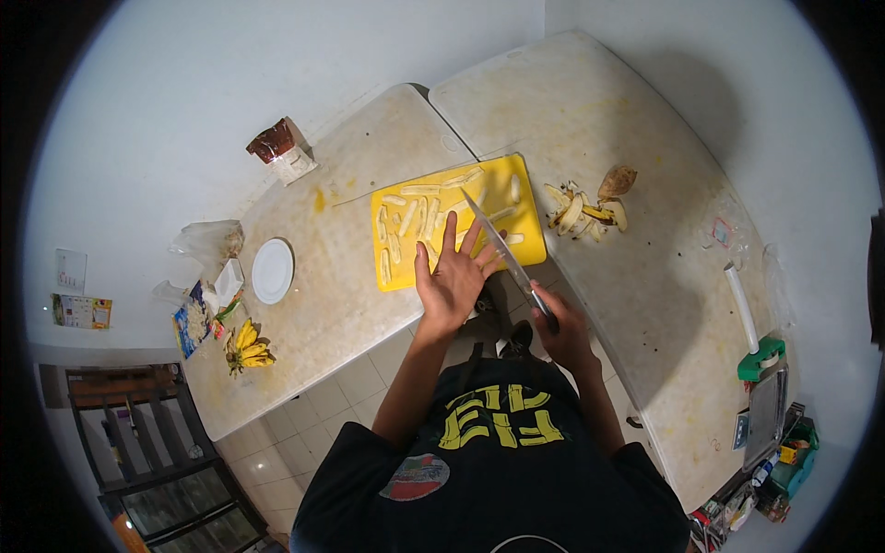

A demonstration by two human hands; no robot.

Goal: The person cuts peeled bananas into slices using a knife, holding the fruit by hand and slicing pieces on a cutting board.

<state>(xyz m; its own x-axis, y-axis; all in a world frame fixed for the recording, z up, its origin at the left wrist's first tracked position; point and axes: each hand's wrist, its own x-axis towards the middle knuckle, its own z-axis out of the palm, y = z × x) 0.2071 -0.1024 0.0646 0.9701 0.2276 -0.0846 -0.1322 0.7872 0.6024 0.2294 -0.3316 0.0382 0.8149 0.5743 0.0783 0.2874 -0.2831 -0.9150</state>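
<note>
My left hand (452, 280) is open, palm up and fingers spread, in front of the yellow cutting board (459, 173). My right hand (563, 324) grips the dark handle of a kitchen knife (501, 245). Its long blade points away and to the left, passing by my left fingertips over the board; whether it touches them I cannot tell. Peeled banana slices (408, 217), cut lengthwise, lie spread over the board. Part of the board and some slices are hidden behind my left hand and the blade.
Banana peels (583, 214) lie piled right of the board beside a brown lump (618, 181). At left are a white plate (273, 271), a bunch of bananas (247, 348) and plastic bags (208, 241). A brown-and-white package (282, 151) stands at the back; a green tape dispenser (761, 359) sits far right.
</note>
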